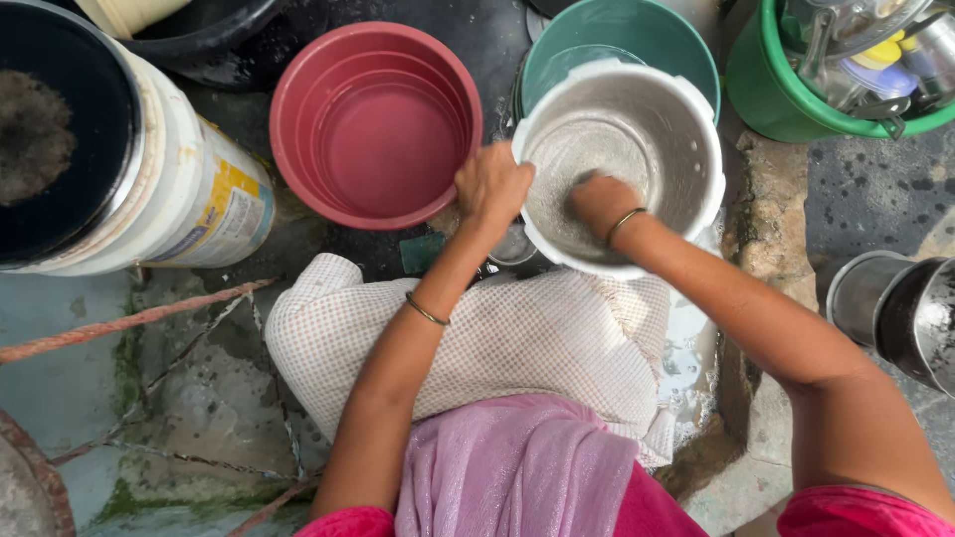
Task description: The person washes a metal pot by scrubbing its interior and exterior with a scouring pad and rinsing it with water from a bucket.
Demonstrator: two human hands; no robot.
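The left hand [492,184] is clamped on the near rim of the steel pot [676,119], and the right hand [600,202] is curled together inside, pressed to its wet wall. The pot looks stiff, light and probably slippery; its rolled rim offers the surest hold. The red tub [373,124] crowds just beyond the left hand, the teal bucket [622,30] sits behind the pot, so open room is scant.

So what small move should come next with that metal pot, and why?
Probably sweep the right hand further around the inside wall of the metal pot: it is pressed low inside on the near side, while the left hand grips the rim, steadying it.
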